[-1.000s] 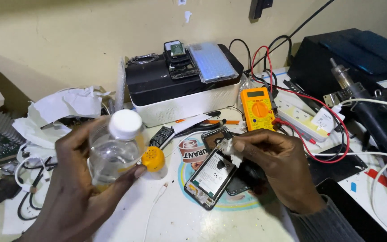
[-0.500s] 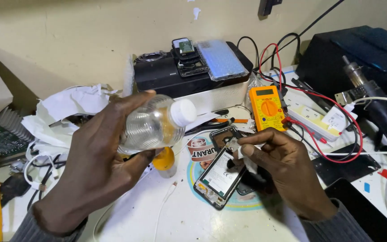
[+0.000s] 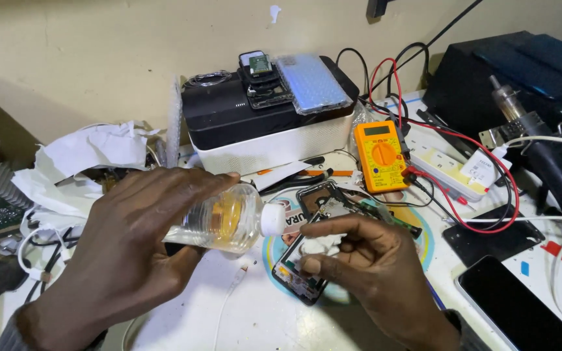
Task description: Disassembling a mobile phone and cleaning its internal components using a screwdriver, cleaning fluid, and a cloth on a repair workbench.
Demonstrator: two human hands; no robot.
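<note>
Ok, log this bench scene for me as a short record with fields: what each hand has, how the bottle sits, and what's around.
left hand: left hand grips a clear plastic bottle
bottle pose: tipped on its side, white cap on, pointing at the right hand
right hand: right hand pinches a white wad over an opened phone
behind: yellow multimeter with red and black leads; black and white box with phones stacked on top
left side: crumpled white paper
right side: dark phone lying flat

Even indoor light, soft shadows, sharp focus, slight wide-angle edge bending.
</note>
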